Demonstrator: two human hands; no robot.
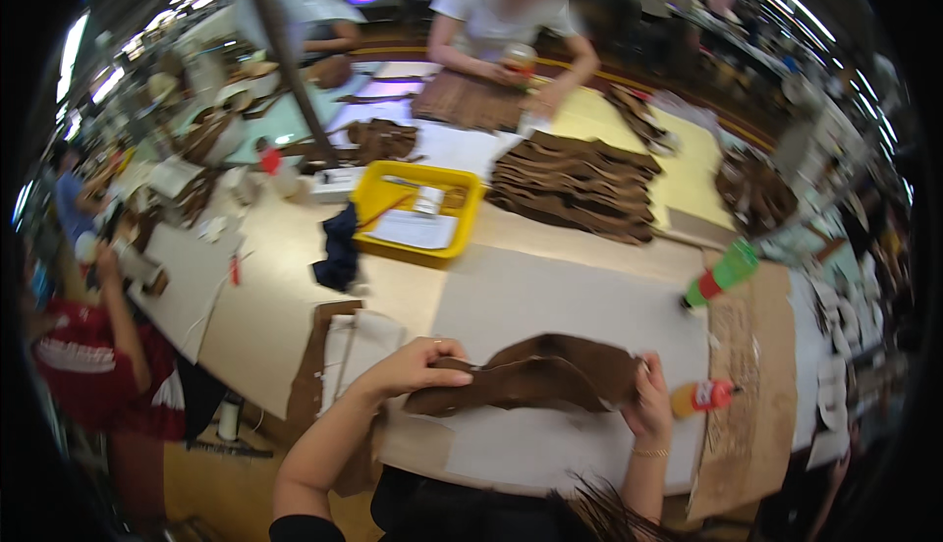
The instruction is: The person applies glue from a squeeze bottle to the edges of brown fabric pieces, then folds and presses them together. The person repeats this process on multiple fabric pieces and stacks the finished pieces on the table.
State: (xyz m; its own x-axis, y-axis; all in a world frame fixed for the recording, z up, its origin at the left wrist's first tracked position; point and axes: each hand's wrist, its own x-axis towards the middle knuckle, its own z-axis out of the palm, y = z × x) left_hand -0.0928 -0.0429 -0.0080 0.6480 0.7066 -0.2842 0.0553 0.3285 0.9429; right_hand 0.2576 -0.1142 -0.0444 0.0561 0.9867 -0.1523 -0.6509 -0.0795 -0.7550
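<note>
A curved brown piece of leather-like material (535,373) is stretched between my two hands, just above the pale sheet on the table. My left hand (420,365) pinches its left end between thumb and fingers. At the right end, my right hand (648,400) grips the same piece, its fingers closed round the edge. The piece looks folded or doubled, with one long edge curling over. Close to my right hand lies a small bottle (702,398) with an orange body and a red part.
Beyond my hands sit a yellow tray (470,210), dark blue cloth (337,247) and layered brown pieces (575,187). A green bottle (724,272) lies near brown cardboard (742,385) at right. Across the table, a person in white (501,12) handles more brown pieces (467,100).
</note>
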